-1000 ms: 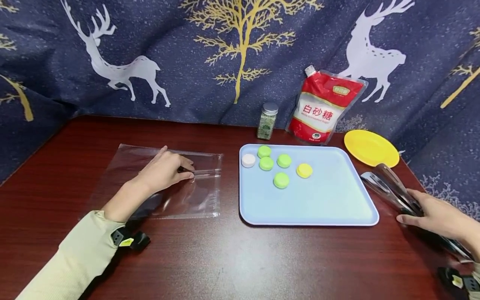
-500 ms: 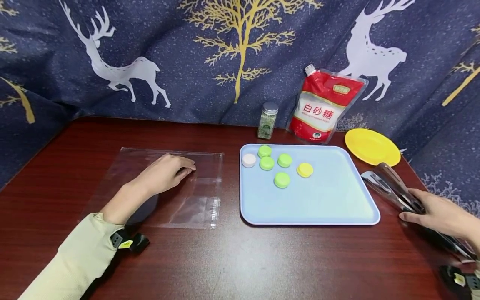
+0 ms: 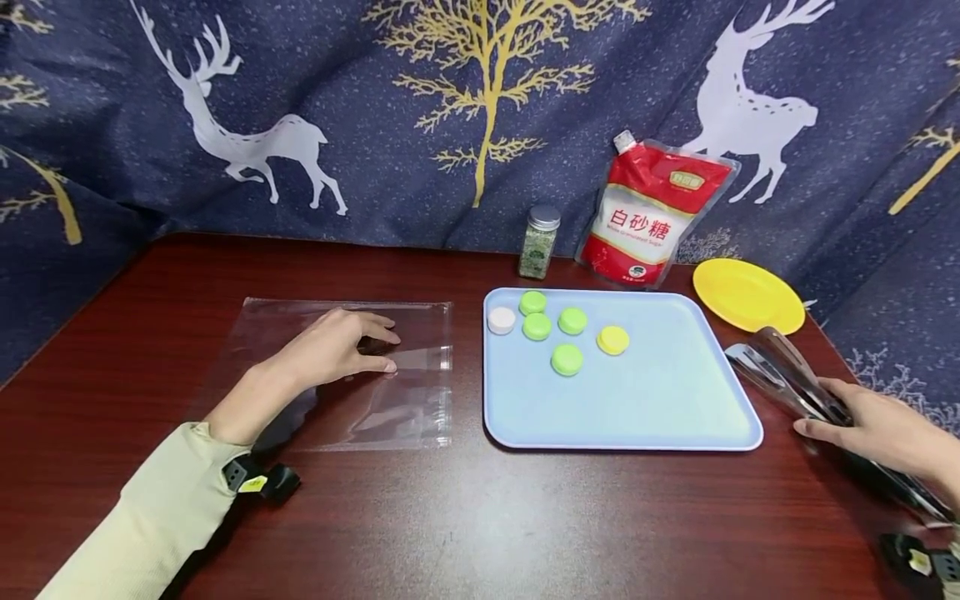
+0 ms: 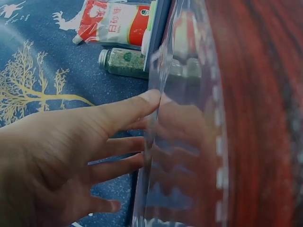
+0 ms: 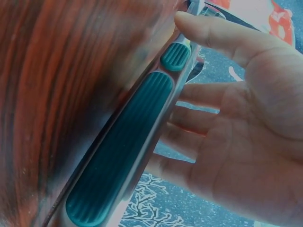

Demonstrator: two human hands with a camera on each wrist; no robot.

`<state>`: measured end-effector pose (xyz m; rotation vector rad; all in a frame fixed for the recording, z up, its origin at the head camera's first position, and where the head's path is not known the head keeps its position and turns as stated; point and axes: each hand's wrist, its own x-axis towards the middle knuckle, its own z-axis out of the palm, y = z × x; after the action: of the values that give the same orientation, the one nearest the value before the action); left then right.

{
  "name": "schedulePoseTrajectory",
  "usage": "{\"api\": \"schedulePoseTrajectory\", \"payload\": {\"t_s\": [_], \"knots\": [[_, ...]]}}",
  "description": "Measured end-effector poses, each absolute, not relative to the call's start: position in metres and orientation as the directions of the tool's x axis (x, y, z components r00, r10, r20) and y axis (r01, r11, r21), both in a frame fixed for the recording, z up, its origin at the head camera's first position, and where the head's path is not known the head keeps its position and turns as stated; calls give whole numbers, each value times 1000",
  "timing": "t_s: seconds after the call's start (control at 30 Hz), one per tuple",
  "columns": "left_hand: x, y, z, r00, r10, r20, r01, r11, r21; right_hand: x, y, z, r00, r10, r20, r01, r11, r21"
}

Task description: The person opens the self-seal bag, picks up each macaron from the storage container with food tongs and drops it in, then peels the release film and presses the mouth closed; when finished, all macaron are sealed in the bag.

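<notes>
A clear plastic zip bag (image 3: pixel 397 408) lies flat at the left of the table. Over its middle is my left hand (image 3: pixel 326 350), thumb and fingers parted and nothing gripped between them. The left wrist view has the thumb tip right at the shiny film of the bag (image 4: pixel 184 137), the other fingers stretched toward it. At the table's right side, my right hand (image 3: pixel 877 425) holds metal tongs (image 3: pixel 783 375), thumb on the near side and fingers on the far side. Ridged dark green grips show on the tongs (image 5: pixel 123 146) in the right wrist view.
Between the hands sits a light blue tray (image 3: pixel 660 408) bearing several green macaron-like discs (image 3: pixel 567 359), a yellow one (image 3: pixel 612 340) and a white one (image 3: pixel 501 320). Behind it stand a herb jar (image 3: pixel 538 243) and a red sugar pouch (image 3: pixel 656 217). A yellow plate (image 3: pixel 748 294) is back right.
My left fingers pinched the bag near its zip strip, then let go and spread apart. The bag's film has settled flatter. My right hand stays at the tongs.
</notes>
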<state>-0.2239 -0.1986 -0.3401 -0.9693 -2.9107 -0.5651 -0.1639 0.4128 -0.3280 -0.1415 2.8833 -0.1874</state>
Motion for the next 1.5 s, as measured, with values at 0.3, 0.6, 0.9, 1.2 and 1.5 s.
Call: {"api": "schedulePoseTrajectory", "payload": {"t_s": [0.3, 0.6, 0.9, 1.2, 1.5], "knots": [[-225, -199, -341, -800, 569, 188, 597, 732, 328, -164, 416, -332, -966, -107, -236, -77, 988, -131], [-223, -199, -338, -791, 578, 202, 610, 719, 332, -164, 411, -328, -971, -116, -207, -99, 991, -92], [-223, -197, -340, -794, 574, 201, 607, 730, 313, -164, 412, -331, -973, -114, -199, -99, 992, -82], [-219, -197, -342, -840, 459, 290, 538, 777, 327, -163, 408, -331, -973, -114, -199, -97, 991, -92], [-221, -196, -342, -840, 448, 307, 536, 774, 338, -162, 406, -328, -972, -99, -213, -76, 991, -114]]}}
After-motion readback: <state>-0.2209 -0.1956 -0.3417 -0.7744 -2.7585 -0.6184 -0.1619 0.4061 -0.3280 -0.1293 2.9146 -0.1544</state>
